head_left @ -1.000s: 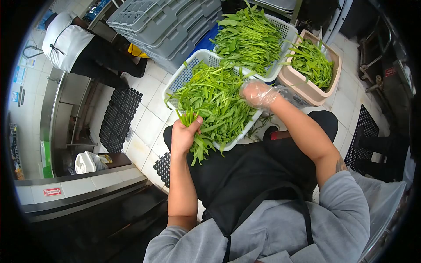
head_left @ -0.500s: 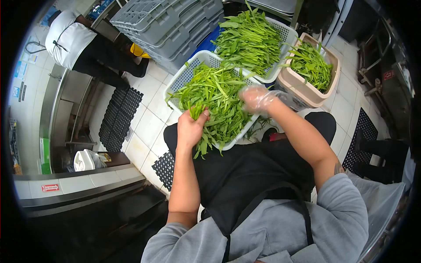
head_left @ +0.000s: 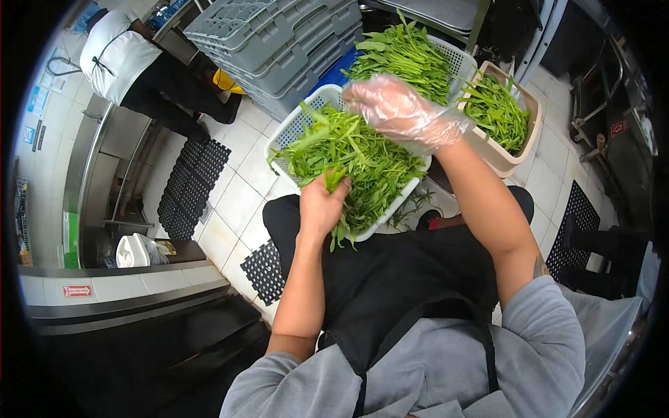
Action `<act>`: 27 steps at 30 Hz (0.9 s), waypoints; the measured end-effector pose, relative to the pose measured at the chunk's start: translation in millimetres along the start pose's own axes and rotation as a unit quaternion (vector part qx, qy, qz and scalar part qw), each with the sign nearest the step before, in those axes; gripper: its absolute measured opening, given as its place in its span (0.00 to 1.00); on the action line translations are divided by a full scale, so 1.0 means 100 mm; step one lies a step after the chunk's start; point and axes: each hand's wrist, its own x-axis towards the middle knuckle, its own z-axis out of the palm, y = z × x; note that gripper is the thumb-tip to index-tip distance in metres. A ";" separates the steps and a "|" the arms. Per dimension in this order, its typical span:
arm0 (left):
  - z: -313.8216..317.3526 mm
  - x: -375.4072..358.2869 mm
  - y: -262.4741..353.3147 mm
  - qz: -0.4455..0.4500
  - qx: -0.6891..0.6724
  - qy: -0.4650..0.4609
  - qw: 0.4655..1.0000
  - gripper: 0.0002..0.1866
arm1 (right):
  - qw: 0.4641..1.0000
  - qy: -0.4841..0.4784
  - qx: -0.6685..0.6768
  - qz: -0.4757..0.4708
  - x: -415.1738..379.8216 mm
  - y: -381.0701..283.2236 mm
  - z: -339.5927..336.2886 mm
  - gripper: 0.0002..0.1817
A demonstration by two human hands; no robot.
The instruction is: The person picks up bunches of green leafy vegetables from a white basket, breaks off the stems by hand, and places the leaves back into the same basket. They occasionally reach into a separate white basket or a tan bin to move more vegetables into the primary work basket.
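Three baskets (head_left: 306, 115) of greens (head_left: 362, 157)

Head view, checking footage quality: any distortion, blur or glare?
Head view: strong fisheye, black corners, floor tiles curve; the gloved right hand looks slightly soft, its plastic shiny; the greens and left hand are sharp, evenly lit.

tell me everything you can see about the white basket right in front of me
The white basket is perforated plastic, rectangular with rounded corners, heaped with leafy green stems that spill over its near rim. It sits tilted against the person's lap above the tiled floor, beside a second white basket. The bare left hand grips stems at its near edge; the gloved right hand hovers above.
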 end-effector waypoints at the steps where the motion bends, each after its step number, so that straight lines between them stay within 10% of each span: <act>1: -0.03 -0.02 0.01 -0.011 -0.007 0.028 1.000 0.14 | 0.999 0.027 0.016 -0.019 0.04 -0.02 -0.07 0.10; 8: -0.52 0.11 0.47 0.076 -0.017 0.126 0.989 0.11 | 0.983 -0.126 0.110 0.075 -0.11 0.09 0.12 0.16; 18: -0.15 0.77 0.31 0.098 0.182 -0.123 0.971 0.14 | 0.955 -0.221 0.146 0.135 -0.29 -0.01 0.27 0.17; 27: -0.16 0.72 0.22 0.065 0.193 -0.178 0.963 0.15 | 0.993 -0.102 -0.038 0.050 -0.36 -0.21 0.54 0.08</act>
